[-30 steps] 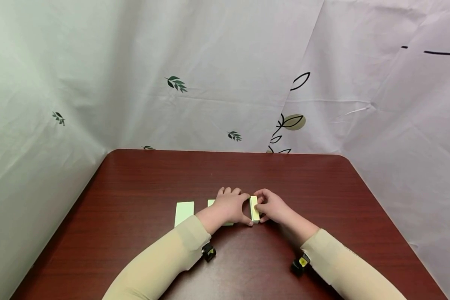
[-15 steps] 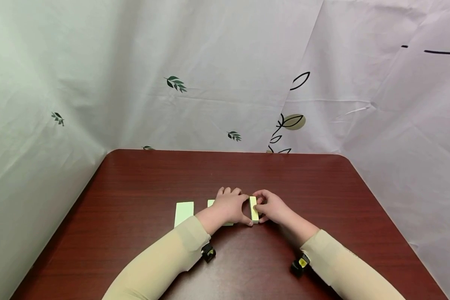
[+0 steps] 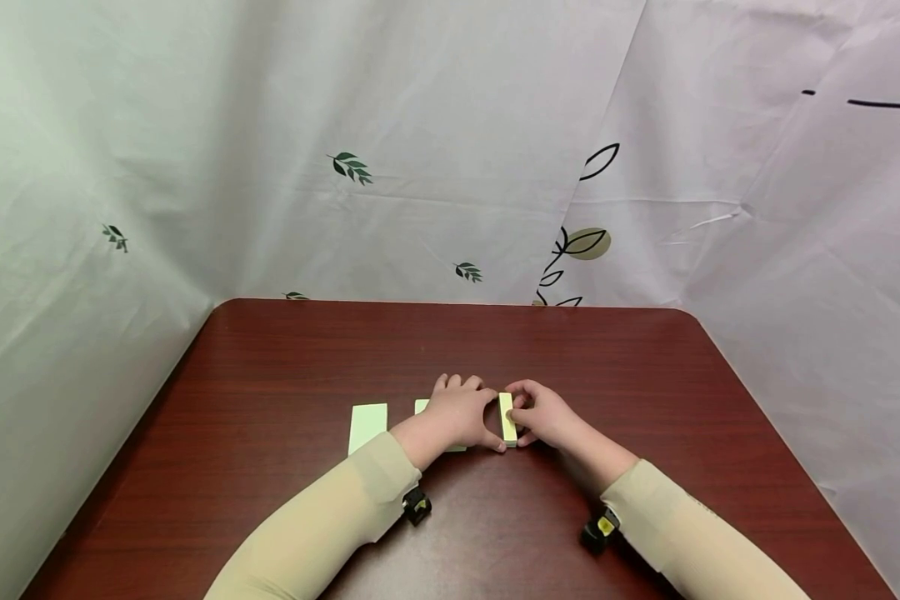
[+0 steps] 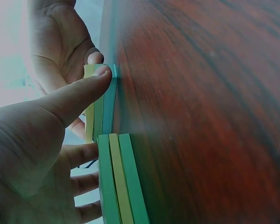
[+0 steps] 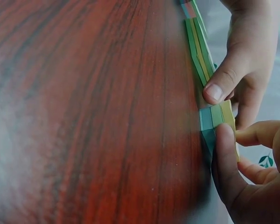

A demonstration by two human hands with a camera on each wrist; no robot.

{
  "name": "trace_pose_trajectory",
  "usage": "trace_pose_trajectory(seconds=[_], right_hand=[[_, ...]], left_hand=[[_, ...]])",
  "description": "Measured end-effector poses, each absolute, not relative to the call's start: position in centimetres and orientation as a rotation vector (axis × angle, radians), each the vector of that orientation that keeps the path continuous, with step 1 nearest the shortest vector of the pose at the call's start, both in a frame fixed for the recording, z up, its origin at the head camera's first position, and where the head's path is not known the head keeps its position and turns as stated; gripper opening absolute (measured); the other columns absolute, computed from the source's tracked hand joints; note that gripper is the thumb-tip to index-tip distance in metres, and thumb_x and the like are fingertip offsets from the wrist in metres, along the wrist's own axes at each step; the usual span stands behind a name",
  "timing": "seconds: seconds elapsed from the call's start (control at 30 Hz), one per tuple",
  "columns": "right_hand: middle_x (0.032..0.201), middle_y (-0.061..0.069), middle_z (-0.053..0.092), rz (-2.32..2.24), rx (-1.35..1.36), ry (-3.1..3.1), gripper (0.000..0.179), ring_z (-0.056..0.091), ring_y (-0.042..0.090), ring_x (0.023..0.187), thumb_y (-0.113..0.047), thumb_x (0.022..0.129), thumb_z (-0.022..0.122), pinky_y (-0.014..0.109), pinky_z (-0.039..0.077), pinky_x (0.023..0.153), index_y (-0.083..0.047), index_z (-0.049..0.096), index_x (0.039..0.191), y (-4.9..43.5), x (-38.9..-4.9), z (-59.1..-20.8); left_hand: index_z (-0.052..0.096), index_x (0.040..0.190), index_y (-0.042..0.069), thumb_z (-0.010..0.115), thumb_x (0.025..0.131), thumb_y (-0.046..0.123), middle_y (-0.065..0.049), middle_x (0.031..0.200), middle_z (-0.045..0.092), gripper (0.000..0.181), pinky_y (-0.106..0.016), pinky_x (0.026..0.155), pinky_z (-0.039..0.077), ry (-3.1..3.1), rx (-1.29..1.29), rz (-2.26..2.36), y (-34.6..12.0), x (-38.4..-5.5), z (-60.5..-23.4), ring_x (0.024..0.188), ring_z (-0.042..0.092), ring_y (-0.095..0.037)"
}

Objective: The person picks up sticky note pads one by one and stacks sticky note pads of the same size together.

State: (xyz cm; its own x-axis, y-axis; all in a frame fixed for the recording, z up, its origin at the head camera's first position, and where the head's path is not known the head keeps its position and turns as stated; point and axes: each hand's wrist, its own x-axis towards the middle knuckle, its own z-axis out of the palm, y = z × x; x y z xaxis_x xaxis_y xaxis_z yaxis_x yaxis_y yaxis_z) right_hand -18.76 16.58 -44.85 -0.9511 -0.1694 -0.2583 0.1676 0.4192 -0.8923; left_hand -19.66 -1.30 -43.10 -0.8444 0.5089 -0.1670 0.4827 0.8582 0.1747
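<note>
A narrow stack of flat coloured pieces (image 3: pixel 507 408), yellow over green over blue, lies on the table between both hands. My right hand (image 3: pixel 549 418) grips it from the right, with a finger on the yellow top and the thumb (image 5: pixel 224 144) at the near end. My left hand (image 3: pixel 456 414) spreads over a wider green, yellow and green stack (image 4: pixel 119 182), largely hidden in the head view. Its thumb (image 4: pixel 86 91) reaches the near left corner of the narrow stack, and its index fingertip lies by the far left corner.
Farther left on the dark red wooden table (image 3: pixel 330 350) lies another stack with a pale green top (image 3: pixel 368 425). Printed white cloth (image 3: pixel 450 200) hangs behind and beside the table. Each wrist carries a small black camera (image 3: pixel 600 530).
The narrow stack's yellow top piece has shifted slightly, so its edges line up more closely with the pieces below. Both hands stay almost in place.
</note>
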Motion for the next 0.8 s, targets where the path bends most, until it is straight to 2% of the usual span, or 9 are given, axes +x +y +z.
trace_pose_trajectory(seconds=[0.37, 0.6, 0.8], right_hand=[[0.093, 0.011, 0.052, -1.500, -0.085, 2.445, 0.049, 0.057, 0.021, 0.072, -0.001, 0.095, 0.053, 0.036, 0.055, 0.054, 0.004, 0.039, 0.141, 17.2, -18.6, -44.5], [0.098, 0.013, 0.056, -1.556, -0.144, 2.483, 0.045, 0.057, 0.022, 0.072, -0.001, 0.095, 0.050, 0.034, 0.052, 0.058, 0.005, 0.041, 0.139, 18.5, -18.9, -43.9], [0.100, 0.013, 0.056, -1.520, -0.264, 2.605, 0.039, 0.057, 0.029, 0.081, -0.006, 0.100, 0.053, 0.037, 0.052, 0.064, 0.003, 0.046, 0.137, 20.5, -18.4, -43.3]], left_hand=[[0.050, 0.146, 0.023, 0.073, 0.075, 0.068, -0.003, 0.144, 0.048, 0.086, -0.055, 0.116, 0.018, 2.764, 0.744, 0.250, -1.5, -19.8, -42.8, 0.133, 0.042, -0.032], [0.048, 0.147, 0.023, 0.060, 0.088, 0.067, -0.003, 0.147, 0.047, 0.074, -0.052, 0.117, 0.016, 2.809, 0.789, 0.366, -3.1, -19.7, -41.6, 0.138, 0.039, -0.030], [0.046, 0.149, 0.022, 0.057, 0.093, 0.061, -0.003, 0.148, 0.046, 0.069, -0.050, 0.117, 0.017, 2.872, 0.892, 0.471, -6.9, -19.3, -40.3, 0.139, 0.038, -0.029]])
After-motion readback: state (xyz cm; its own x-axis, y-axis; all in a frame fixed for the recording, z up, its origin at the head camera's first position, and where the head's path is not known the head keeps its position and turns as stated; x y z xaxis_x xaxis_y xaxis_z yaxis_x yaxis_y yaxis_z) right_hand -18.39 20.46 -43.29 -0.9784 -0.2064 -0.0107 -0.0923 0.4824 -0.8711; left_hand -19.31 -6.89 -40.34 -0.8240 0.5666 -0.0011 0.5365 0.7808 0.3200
